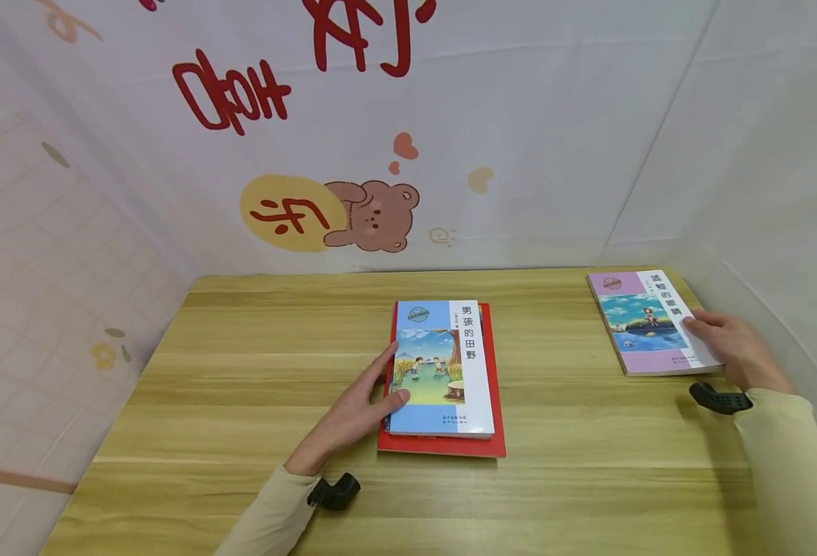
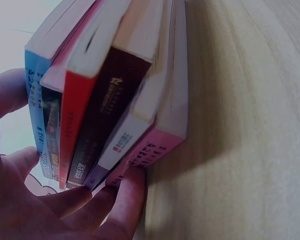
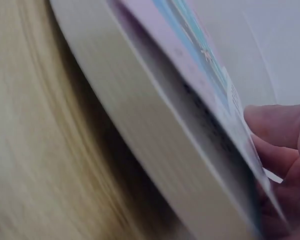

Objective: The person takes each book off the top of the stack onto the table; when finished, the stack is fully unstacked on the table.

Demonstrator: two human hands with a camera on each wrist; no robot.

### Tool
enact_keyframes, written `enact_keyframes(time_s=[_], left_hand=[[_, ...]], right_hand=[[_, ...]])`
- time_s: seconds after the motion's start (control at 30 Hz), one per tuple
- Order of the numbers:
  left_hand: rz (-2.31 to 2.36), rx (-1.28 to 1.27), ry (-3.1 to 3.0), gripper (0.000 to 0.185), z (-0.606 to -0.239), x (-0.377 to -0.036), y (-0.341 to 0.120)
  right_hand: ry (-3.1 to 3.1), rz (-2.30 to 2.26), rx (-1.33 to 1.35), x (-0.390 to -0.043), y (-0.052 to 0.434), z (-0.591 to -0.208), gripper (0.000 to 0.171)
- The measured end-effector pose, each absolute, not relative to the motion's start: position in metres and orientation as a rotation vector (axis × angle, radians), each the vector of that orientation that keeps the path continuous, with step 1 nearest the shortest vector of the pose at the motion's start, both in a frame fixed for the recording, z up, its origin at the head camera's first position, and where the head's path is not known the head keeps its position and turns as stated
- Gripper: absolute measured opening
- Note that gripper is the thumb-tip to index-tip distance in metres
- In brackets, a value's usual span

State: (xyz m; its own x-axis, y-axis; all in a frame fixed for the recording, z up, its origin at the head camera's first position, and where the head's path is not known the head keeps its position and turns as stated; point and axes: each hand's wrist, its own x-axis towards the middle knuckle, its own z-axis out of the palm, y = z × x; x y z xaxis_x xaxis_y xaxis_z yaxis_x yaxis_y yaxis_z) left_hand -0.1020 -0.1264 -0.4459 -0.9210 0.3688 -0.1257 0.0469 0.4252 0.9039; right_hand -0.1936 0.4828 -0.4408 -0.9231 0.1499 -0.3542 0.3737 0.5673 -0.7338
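Note:
A stack of several books (image 1: 443, 378) lies in the middle of the wooden table (image 1: 255, 386), a blue-covered book on top and a red one (image 1: 497, 386) showing under it. My left hand (image 1: 391, 378) rests against the stack's left side with fairly straight fingers. In the left wrist view its fingers (image 2: 125, 200) touch the spines (image 2: 105, 115) next to the tabletop. At the far right lies a purple book (image 1: 641, 320). My right hand (image 1: 693, 328) holds its right edge, with the thumb (image 3: 280, 125) on the cover (image 3: 200, 75) and fingers under the edge.
White cloth walls with red lettering and a bear drawing (image 1: 374, 216) close in the table's back and sides. Bare wood lies left of the stack and between the stack and the purple book. Black camera mounts sit at both wrists (image 1: 335, 490).

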Motion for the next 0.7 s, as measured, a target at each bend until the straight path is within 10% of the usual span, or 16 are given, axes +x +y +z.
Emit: enact_keyframes(time_s=[0.7], left_hand=[[1.500, 0.354, 2.382, 0.078, -0.449, -0.101, -0.126]], right_hand=[[2.748, -1.136, 0.425, -0.174, 0.478, -0.430, 0.071]])
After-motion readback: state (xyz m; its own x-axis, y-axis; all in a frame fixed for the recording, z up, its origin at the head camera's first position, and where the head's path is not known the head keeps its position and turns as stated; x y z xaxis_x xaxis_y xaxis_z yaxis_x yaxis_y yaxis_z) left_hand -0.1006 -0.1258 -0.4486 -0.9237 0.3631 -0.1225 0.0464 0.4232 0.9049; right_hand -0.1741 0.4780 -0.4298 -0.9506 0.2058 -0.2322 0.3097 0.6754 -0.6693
